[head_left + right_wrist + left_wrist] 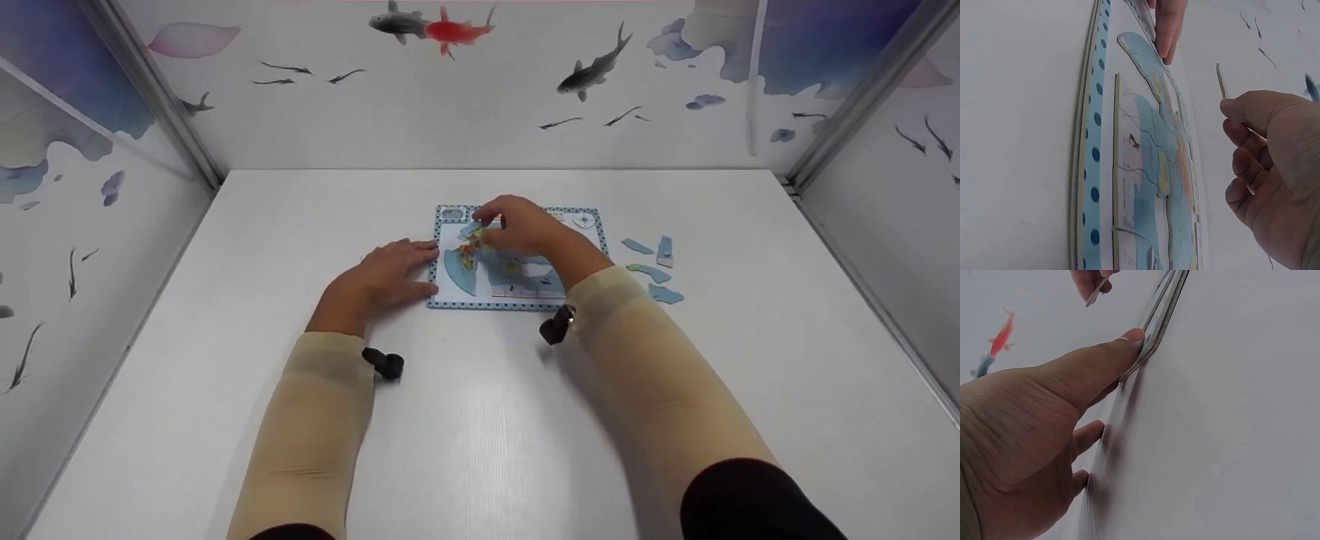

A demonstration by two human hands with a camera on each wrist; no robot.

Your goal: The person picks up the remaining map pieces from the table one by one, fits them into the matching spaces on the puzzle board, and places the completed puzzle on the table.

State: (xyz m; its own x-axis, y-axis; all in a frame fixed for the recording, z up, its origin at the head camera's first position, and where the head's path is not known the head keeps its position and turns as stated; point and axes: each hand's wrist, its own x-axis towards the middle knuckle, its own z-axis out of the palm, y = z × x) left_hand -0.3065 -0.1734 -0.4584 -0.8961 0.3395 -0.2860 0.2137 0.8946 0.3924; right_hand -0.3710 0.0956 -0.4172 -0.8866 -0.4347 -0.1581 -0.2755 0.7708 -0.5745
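Observation:
A map puzzle board (480, 305) with a blue dotted border lies on the table, its assembled pieces (1154, 129) forming part of a map. At its left edge my left hand (386, 274) rests with fingers spread. In the left wrist view the thumb of that left hand (1044, 422) lies on the board's corner. My right hand (521, 225) is over the board's upper middle. Between thumb and fingers it pinches a thin puzzle piece (1220, 81), seen edge-on and held above the board; its printed face is hardly visible.
To the right of the board lie several loose puzzle pieces (649, 271) on the white table (465, 420). Behind stands a white panel (480, 112) painted with fish, and side panels rise at left and right.

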